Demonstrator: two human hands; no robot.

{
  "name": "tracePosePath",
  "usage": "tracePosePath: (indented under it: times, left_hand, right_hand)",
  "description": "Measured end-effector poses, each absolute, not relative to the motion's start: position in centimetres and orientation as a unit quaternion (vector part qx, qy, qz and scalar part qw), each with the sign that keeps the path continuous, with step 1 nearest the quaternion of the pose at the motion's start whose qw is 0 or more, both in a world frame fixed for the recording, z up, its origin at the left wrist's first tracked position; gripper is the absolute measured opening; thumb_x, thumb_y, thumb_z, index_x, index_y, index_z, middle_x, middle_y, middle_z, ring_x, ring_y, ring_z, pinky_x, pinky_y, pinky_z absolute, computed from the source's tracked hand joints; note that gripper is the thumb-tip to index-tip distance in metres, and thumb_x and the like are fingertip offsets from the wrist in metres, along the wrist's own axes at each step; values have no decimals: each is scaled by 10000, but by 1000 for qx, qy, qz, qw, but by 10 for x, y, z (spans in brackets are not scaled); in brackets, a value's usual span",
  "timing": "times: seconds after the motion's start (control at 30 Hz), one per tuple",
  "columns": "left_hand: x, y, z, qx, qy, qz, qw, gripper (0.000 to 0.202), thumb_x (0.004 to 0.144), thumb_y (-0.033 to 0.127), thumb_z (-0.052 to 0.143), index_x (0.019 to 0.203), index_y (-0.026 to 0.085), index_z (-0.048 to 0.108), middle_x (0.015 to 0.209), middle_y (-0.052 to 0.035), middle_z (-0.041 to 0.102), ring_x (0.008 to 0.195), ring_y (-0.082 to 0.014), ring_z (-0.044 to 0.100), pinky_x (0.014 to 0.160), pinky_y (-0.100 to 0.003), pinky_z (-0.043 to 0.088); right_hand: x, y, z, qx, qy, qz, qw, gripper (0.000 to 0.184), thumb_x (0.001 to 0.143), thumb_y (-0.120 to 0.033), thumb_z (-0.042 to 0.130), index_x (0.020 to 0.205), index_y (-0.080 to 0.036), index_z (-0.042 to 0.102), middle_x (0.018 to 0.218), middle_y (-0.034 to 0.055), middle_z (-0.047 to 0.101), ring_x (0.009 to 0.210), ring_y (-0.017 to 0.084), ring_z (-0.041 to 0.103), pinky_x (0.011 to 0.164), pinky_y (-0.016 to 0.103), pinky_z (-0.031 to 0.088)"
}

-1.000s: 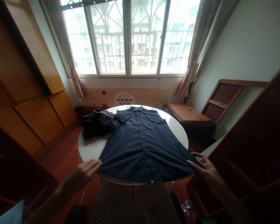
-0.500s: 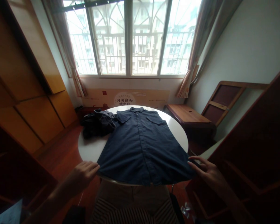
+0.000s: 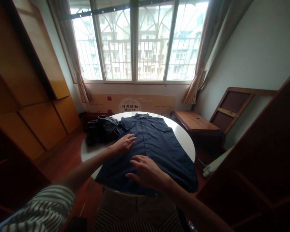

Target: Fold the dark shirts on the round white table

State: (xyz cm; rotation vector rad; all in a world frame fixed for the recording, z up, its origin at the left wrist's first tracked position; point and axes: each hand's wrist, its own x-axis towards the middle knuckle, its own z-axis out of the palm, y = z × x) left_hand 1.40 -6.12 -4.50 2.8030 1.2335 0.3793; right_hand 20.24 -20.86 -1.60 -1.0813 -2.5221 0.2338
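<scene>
Nearest us, our right hand [image 3: 146, 170] is open, its thumb apart from slightly bent fingers, over the dark blue shirt [image 3: 171, 161]; we cannot tell whether it touches the cloth. The shirt lies spread beneath both hands on the white counter [image 3: 87, 154], its collar [image 3: 142, 116] beyond them. A little farther off, our left hand [image 3: 123, 144] is also open, fingers extended, gripping nothing. Just beyond that hand, to its left, we see a crumpled dark bundle [image 3: 102, 129]. Well past both hands stand a printed panel [image 3: 147, 102] and, above it, a window [image 3: 149, 48].
</scene>
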Motion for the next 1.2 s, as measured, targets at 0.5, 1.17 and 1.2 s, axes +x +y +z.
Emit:
tracePosePath:
  times: [0.5, 1.17, 1.2]
  left_hand:
    - [17, -26, -88, 877, 472, 50, 77, 631, 993, 569, 275, 1545, 262, 273, 1630, -87, 143, 1498, -317, 117, 1167, -568, 118]
    - [13, -33, -91, 815, 506, 271, 77, 135, 927, 209, 428, 930, 187, 560, 748, -32, 633, 652, -175, 630, 623, -254, 431]
    - [13, -32, -92, 818, 510, 255, 76, 157, 938, 223, 417, 855, 192, 547, 700, -19, 614, 614, -164, 610, 594, -242, 393]
  right_hand:
    - [215, -188, -18, -303, -895, 292, 148, 665, 926, -604, 492, 1462, -213, 444, 1358, 111, 604, 1234, 258, 579, 1039, 383, 453]
    - [359, -51, -67, -733, -673, 75, 64, 714, 946, -687, 227, 1532, -287, 313, 1632, 45, 189, 1487, 334, 123, 1150, 603, 84]
    - [359, -51, -67, -733, -673, 76, 67, 721, 939, -697, 234, 1529, -293, 317, 1630, 38, 198, 1485, 335, 131, 1151, 601, 87]
